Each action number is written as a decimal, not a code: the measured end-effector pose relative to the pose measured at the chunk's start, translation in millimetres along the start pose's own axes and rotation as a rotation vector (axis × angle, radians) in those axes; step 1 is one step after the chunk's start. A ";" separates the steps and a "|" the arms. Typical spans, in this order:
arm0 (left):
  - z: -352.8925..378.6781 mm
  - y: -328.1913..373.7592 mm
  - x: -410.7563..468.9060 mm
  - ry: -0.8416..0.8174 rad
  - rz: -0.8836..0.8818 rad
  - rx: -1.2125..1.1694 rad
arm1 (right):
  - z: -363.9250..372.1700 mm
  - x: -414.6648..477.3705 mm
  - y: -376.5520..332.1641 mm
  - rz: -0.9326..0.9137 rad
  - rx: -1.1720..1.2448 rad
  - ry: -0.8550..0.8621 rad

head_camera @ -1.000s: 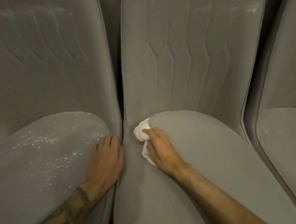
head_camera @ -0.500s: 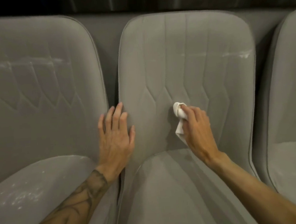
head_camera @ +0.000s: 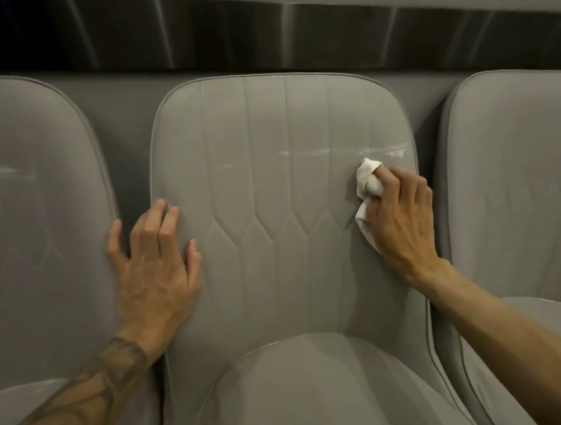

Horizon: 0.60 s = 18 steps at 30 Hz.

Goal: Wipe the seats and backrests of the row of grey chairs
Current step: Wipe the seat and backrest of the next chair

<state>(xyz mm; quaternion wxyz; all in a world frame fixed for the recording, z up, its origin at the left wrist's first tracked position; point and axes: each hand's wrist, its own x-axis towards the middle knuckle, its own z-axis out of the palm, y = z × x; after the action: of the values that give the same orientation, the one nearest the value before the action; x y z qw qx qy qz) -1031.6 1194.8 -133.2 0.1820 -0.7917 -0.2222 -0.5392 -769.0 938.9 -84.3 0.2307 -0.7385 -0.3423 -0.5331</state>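
Presently, in the head view, the right hand (head_camera: pixel 402 217) is pinching a bunched cloth (head_camera: pixel 368 179) in curled fingers (head_camera: pixel 403 187) and pressing it against the middle backrest (head_camera: pixel 280 179). It is working near that backrest's right edge, just below a white streak (head_camera: pixel 334 150) running across it. The left hand (head_camera: pixel 153 267) is lying flat on the same backrest's left edge, its fingers straight and spread, gripping nothing.

The cloth is looking light, soft and floppy, with a loose tail hanging under the palm, so bunching it at the fingertips is probably suiting it best. The padded upholstery is likely giving slightly under pressure.

Three grey chairs are showing: the left chair (head_camera: pixel 33 213) and the right chair (head_camera: pixel 516 179) flanking the middle backrest, whose own seat (head_camera: pixel 301 393) is lying below it. One cloth and two hands are showing.
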 end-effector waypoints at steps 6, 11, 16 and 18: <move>6.8 -1.7 -1.7 0.013 0.005 -0.001 | 8.1 90.1 12.4 0.069 0.104 0.075; 10.3 -2.6 -3.7 0.018 0.020 0.018 | 12.8 62.7 15.7 0.125 0.088 0.065; 8.3 -0.5 -2.4 0.016 0.016 0.008 | 13.5 89.2 20.8 0.083 0.044 0.058; 8.3 -0.6 -2.5 0.016 0.015 0.009 | 17.1 108.2 20.3 0.066 0.049 0.069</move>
<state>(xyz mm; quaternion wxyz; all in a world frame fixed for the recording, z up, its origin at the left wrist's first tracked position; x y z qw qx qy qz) -1026.3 1199.2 -138.4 0.1912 -0.7881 -0.2173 -0.5432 -721.6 965.6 12.9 0.2779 -0.7245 -0.3228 -0.5420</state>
